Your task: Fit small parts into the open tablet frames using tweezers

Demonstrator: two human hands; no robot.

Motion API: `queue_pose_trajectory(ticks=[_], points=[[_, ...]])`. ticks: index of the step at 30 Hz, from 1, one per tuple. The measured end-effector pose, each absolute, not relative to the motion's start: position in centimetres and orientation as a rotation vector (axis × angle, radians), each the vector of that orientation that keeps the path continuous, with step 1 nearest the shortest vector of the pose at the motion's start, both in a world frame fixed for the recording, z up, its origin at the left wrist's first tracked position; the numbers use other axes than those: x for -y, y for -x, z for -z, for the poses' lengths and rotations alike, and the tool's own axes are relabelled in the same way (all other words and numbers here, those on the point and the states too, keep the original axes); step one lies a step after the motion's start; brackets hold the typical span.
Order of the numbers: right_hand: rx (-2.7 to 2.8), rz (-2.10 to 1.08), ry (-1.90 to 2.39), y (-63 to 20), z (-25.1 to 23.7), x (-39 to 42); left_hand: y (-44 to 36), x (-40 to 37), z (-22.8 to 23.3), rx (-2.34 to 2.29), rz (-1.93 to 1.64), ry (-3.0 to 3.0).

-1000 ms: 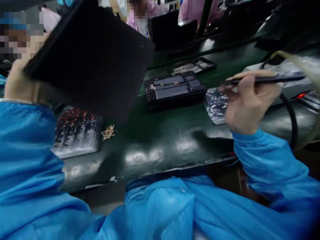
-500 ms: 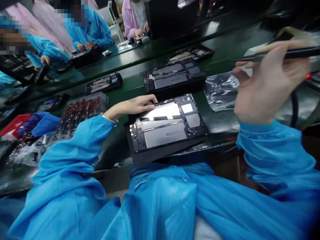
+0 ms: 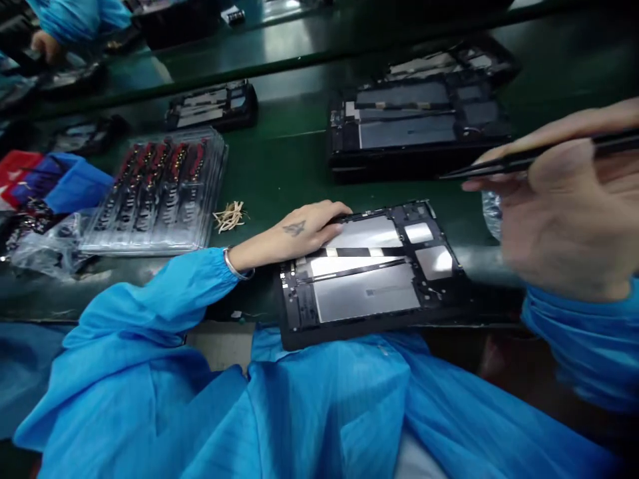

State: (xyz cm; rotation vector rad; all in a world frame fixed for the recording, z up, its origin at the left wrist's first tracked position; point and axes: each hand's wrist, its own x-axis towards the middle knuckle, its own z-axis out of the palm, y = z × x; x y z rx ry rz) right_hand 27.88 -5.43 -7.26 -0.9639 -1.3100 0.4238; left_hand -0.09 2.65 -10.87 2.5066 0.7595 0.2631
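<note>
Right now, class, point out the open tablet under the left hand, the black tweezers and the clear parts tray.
open tablet (image 3: pixel 367 293), head view, on its grey battery panel.
black tweezers (image 3: pixel 519 159), head view, on the shaft.
clear parts tray (image 3: pixel 154 193), head view, on its middle rows.

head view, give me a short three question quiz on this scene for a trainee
1. True or false: the left hand rests flat on the open black tablet chassis at the near edge of the green bench.
2. What does the right hand hold? A) thin black tweezers B) a red cloth C) nothing
3. Fill in: the clear plastic tray of red-tipped parts lies to the ____ of the left hand.

Key: 1 true; 2 A, the thin black tweezers; 3 left.
</note>
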Motion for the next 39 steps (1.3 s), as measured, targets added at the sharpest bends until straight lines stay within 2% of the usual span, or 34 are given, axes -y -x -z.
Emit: queue_pose_trajectory(ticks=[4,8,16,19,25,39], points=[[1.469,-0.524,1.001,-25.7,6.4,4.2,-0.8,-2.6,11.0,-0.611,-0.308,-2.532],[1.640,-0.630,1.045,-25.1,8.2,2.9,-1.6,-3.3,10.7,-0.454,-0.318,-2.508],[1.657,-0.698,1.300,-25.2,10.0,3.0,-0.1,-2.1,11.2,-0.802,-0.325,-2.633],[1.658,-0.732,1.386,-25.6,9.5,3.5,-0.1,-1.8,11.5,-0.818,-0.326,-2.669],[1.762,-0.601,1.434,-25.9,9.3,3.9,-0.2,-1.8,11.7,-0.815,-0.346,-2.695],[1.755,-0.636,1.440,-25.9,9.3,3.9,-0.3,-1.7,11.7,-0.817,-0.351,-2.714]])
